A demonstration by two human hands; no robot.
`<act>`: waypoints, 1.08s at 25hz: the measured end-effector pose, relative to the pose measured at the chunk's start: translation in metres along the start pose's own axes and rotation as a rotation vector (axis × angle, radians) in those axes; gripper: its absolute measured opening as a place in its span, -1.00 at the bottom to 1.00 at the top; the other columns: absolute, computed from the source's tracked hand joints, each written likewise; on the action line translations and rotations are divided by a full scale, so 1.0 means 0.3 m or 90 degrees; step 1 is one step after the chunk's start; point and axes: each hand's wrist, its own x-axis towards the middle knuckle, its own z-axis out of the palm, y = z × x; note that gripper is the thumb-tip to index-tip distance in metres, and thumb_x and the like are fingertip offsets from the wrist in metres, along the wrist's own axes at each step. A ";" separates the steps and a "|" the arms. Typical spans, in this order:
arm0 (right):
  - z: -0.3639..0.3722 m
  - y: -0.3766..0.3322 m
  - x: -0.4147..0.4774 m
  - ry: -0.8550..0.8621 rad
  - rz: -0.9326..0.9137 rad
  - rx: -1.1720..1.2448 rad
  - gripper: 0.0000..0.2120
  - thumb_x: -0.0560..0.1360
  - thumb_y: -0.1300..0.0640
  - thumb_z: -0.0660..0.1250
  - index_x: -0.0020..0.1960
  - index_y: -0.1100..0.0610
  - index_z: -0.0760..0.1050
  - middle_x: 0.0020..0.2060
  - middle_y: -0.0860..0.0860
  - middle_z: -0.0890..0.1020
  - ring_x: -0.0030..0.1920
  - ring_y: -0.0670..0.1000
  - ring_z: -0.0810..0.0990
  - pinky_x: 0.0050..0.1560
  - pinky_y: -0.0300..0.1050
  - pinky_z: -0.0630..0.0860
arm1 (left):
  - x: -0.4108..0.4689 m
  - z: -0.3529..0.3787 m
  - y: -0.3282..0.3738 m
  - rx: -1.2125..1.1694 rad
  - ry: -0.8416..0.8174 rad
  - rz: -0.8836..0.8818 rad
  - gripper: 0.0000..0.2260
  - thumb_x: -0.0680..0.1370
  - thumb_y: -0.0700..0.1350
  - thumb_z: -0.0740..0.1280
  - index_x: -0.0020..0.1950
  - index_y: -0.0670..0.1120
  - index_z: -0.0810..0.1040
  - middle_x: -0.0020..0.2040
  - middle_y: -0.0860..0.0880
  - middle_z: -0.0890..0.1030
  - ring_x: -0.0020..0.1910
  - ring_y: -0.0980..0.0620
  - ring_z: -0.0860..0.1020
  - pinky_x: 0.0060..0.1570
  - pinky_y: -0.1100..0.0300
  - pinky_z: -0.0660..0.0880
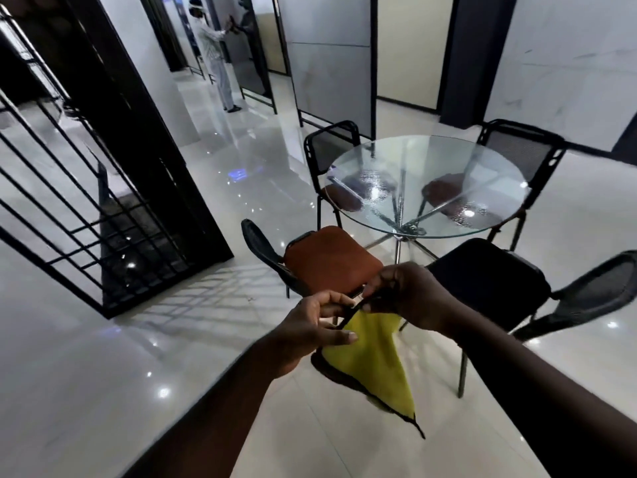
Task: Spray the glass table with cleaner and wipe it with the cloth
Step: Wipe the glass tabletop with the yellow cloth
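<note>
both hands, left hand (312,331) and right hand (406,294), grip pinched on the yellow cloth's (374,353) edge, unfolding it; the tabletop (424,184) looks sprayed, wiping next.

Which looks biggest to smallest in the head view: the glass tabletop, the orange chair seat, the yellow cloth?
1. glass tabletop, clearly largest though farthest away.
2. orange chair seat and yellow cloth: similar; the cloth hangs nearer the camera, bunched between both hands, so I won't rank them.
</note>
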 end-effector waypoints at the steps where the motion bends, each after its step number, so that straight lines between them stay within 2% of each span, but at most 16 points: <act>1: -0.026 0.013 0.047 0.012 -0.016 0.037 -0.80 0.39 0.31 0.65 -0.07 0.10 0.73 -0.07 0.09 0.79 0.05 0.14 0.77 0.22 0.13 0.68 | 0.043 -0.021 -0.019 0.032 0.025 -0.002 -0.50 0.41 -0.29 0.60 0.29 -0.08 0.54 0.19 -0.08 0.67 0.10 -0.02 0.65 0.07 0.05 0.65; 3: -0.088 0.008 0.124 0.063 -0.057 0.069 -0.82 0.41 0.32 0.63 -0.04 0.16 0.72 -0.07 0.04 0.79 0.02 0.03 0.77 0.16 -0.11 0.66 | 0.122 -0.060 -0.052 0.064 0.080 0.006 -0.58 0.44 -0.25 0.60 0.23 -0.11 0.55 0.10 -0.13 0.69 0.06 -0.08 0.67 0.02 0.07 0.65; 5: -0.170 -0.005 0.208 0.096 -0.073 0.019 -0.83 0.44 0.27 0.62 -0.01 0.11 0.74 -0.06 -0.02 0.80 0.03 -0.03 0.77 0.16 -0.16 0.64 | 0.216 -0.108 -0.068 0.063 0.141 0.043 -0.64 0.45 -0.10 0.59 0.18 -0.11 0.57 0.01 -0.14 0.72 0.01 -0.15 0.69 -0.02 0.06 0.63; 7: -0.258 -0.006 0.312 0.104 -0.061 -0.072 -0.85 0.48 0.22 0.61 0.00 0.01 0.75 -0.07 -0.11 0.79 0.02 -0.12 0.76 0.13 -0.23 0.60 | 0.336 -0.172 -0.055 0.026 0.172 0.074 -0.64 0.41 -0.04 0.57 0.12 -0.08 0.58 -0.08 -0.11 0.73 -0.11 -0.13 0.69 -0.09 -0.03 0.62; 9: -0.332 -0.010 0.417 0.104 -0.043 -0.143 -0.84 0.52 0.19 0.58 0.01 -0.05 0.76 -0.06 -0.18 0.79 0.02 -0.19 0.74 0.09 -0.31 0.59 | 0.470 -0.239 -0.023 0.006 0.198 0.119 -0.76 0.47 -0.13 0.51 0.09 -0.03 0.56 -0.09 -0.13 0.71 -0.13 -0.19 0.68 -0.16 -0.10 0.64; 11: -0.393 -0.021 0.513 0.090 -0.039 -0.170 -0.83 0.55 0.22 0.54 0.04 -0.04 0.76 -0.03 -0.18 0.79 0.05 -0.20 0.74 0.06 -0.37 0.57 | 0.600 -0.305 0.025 0.028 0.255 0.169 -0.81 0.55 -0.23 0.45 0.05 0.03 0.55 -0.05 -0.07 0.69 -0.02 -0.07 0.68 -0.11 0.13 0.62; 12: -0.410 -0.032 0.551 0.088 -0.034 -0.166 -0.82 0.56 0.24 0.52 0.05 -0.02 0.76 -0.01 -0.18 0.79 0.08 -0.20 0.74 0.08 -0.35 0.58 | 0.655 -0.336 0.050 0.041 0.270 0.198 -0.82 0.57 -0.28 0.42 0.01 0.01 0.56 -0.08 -0.02 0.68 -0.01 0.02 0.67 -0.07 0.23 0.58; 14: -0.430 -0.059 0.649 0.097 -0.021 -0.161 -0.83 0.57 0.24 0.50 0.05 -0.01 0.76 0.01 -0.17 0.78 0.13 -0.18 0.73 0.18 -0.28 0.60 | 0.766 -0.405 0.113 0.062 0.267 0.254 -0.81 0.58 -0.33 0.38 -0.06 -0.04 0.61 -0.15 0.01 0.69 -0.07 0.11 0.66 -0.05 0.28 0.56; 18: -0.469 -0.091 0.835 0.147 -0.020 -0.208 -0.83 0.57 0.21 0.50 0.02 -0.05 0.76 0.01 -0.16 0.78 0.13 -0.14 0.73 0.24 -0.16 0.59 | 0.954 -0.531 0.255 0.021 0.237 0.264 -0.84 0.48 -0.26 0.41 0.00 -0.05 0.69 -0.08 0.02 0.74 -0.03 0.06 0.69 -0.05 0.27 0.57; 20: -0.483 -0.084 0.895 0.189 -0.024 -0.191 -0.82 0.57 0.22 0.51 0.03 -0.05 0.76 -0.01 -0.15 0.78 0.13 -0.12 0.73 0.24 -0.11 0.60 | 1.006 -0.572 0.307 -0.042 0.154 0.260 -0.73 0.41 -0.17 0.37 0.09 -0.10 0.68 -0.02 -0.05 0.74 0.02 -0.03 0.69 -0.03 0.24 0.59; 22: -0.501 -0.066 0.944 0.236 -0.020 -0.199 -0.80 0.56 0.24 0.52 0.02 -0.05 0.76 -0.03 -0.21 0.77 0.08 -0.22 0.72 0.17 -0.25 0.60 | 1.053 -0.600 0.333 0.007 0.086 0.292 -0.58 0.41 0.07 0.47 0.21 -0.07 0.63 0.09 -0.03 0.72 0.09 -0.01 0.68 0.08 0.15 0.62; 24: -0.512 -0.056 1.002 0.270 -0.016 -0.229 -0.79 0.55 0.25 0.53 0.01 -0.07 0.76 -0.05 -0.29 0.76 0.05 -0.31 0.70 0.10 -0.37 0.59 | 1.107 -0.615 0.356 0.241 0.135 0.336 -0.27 0.25 0.39 0.55 0.29 0.03 0.58 0.18 0.14 0.65 0.14 0.16 0.61 0.15 0.32 0.55; 25: -0.527 -0.048 1.039 0.286 -0.020 -0.234 -0.80 0.55 0.24 0.54 0.01 -0.07 0.77 -0.06 -0.28 0.76 0.04 -0.29 0.70 0.11 -0.33 0.61 | 1.139 -0.614 0.364 0.335 0.170 0.359 -0.16 0.17 0.46 0.55 0.32 0.04 0.55 0.21 0.19 0.59 0.16 0.22 0.56 0.17 0.44 0.47; 27: -0.557 -0.033 1.102 0.320 -0.035 -0.230 -0.82 0.53 0.24 0.55 0.02 -0.03 0.78 -0.08 -0.21 0.78 0.01 -0.23 0.73 0.09 -0.22 0.63 | 1.205 -0.588 0.374 0.382 0.204 0.393 -0.10 0.13 0.46 0.56 0.33 0.00 0.53 0.21 0.19 0.52 0.19 0.25 0.50 0.18 0.55 0.34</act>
